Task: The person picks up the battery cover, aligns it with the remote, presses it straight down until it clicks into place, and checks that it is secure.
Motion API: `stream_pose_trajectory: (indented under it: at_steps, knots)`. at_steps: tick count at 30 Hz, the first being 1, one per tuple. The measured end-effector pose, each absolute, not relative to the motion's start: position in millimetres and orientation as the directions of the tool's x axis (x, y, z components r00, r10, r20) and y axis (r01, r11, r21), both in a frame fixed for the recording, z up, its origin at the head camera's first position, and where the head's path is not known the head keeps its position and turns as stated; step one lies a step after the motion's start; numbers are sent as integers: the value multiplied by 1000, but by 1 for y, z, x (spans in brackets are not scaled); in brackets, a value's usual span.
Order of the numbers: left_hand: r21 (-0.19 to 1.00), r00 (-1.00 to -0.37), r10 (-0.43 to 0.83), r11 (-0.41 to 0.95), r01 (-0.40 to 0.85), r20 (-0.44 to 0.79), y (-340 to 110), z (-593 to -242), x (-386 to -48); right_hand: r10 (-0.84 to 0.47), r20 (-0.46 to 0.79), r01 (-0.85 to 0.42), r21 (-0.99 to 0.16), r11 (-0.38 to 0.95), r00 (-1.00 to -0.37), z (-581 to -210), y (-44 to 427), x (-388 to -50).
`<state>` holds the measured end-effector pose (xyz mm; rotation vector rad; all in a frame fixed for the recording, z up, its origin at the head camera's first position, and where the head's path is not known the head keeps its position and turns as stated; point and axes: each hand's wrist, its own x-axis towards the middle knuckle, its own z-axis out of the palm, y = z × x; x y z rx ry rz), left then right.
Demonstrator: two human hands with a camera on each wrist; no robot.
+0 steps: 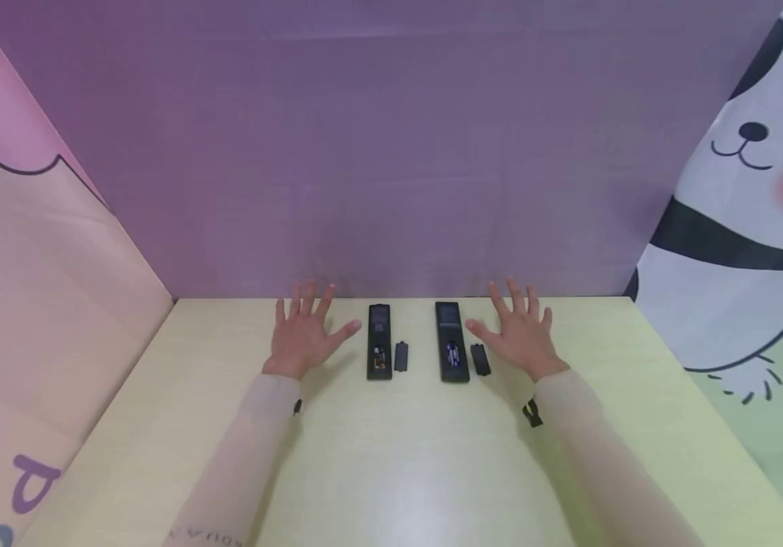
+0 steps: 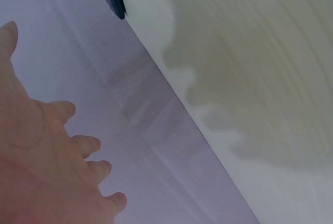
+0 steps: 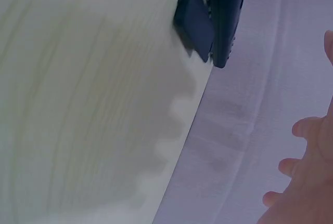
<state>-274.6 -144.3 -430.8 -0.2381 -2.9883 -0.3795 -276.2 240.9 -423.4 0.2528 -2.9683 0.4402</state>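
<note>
Two black remote controls lie back side up on the table with their battery compartments uncovered. Batteries show in the left remote (image 1: pixel 379 334) and in the right remote (image 1: pixel 450 327). A small black battery cover (image 1: pixel 401 356) lies just right of the left remote, and another battery cover (image 1: pixel 481 359) lies right of the other one. My left hand (image 1: pixel 301 334), fingers spread, is held above the table left of the left remote. To the right of the second cover my right hand (image 1: pixel 521 334) is likewise spread above the table. Neither hand touches anything.
The pale wooden table (image 1: pixel 364 471) ends at a purple cloth backdrop (image 1: pixel 391 167). A pink printed cloth (image 1: pixel 36 304) hangs on the left, and a panda-printed cloth (image 1: pixel 740 304) on the right. Both hands cast shadows on the tabletop.
</note>
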Motion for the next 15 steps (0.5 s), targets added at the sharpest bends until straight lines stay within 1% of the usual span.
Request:
stream_pose_trajectory:
  at_steps: [8,15]
  knots:
    - [295,-974,179,932,212,136,-138,-433,-272,-126,177,-177,-310,934,-976,-428,230,-269]
    - [360,-959,235,891,278,159,-127,-437,-272,-149,208,-212,-326,921,-967,-427,205,-262]
